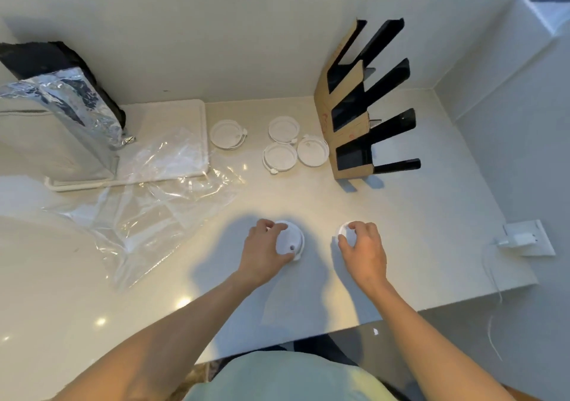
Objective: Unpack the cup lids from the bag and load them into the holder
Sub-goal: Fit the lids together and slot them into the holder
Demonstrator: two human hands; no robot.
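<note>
We have a white lid [290,240] in our left hand [265,251] and a second lid [347,233] in our right hand [364,246], each grip curled round its lid low on the bench [431,221]. The holder [354,116] stands far ahead and a bit to the right, nearer our right hand, with its black slots leaning up to the right, and four more lids [283,129] lie flat just left of it. There is faint red writing on the holder's brown side, too small for us to read
</note>
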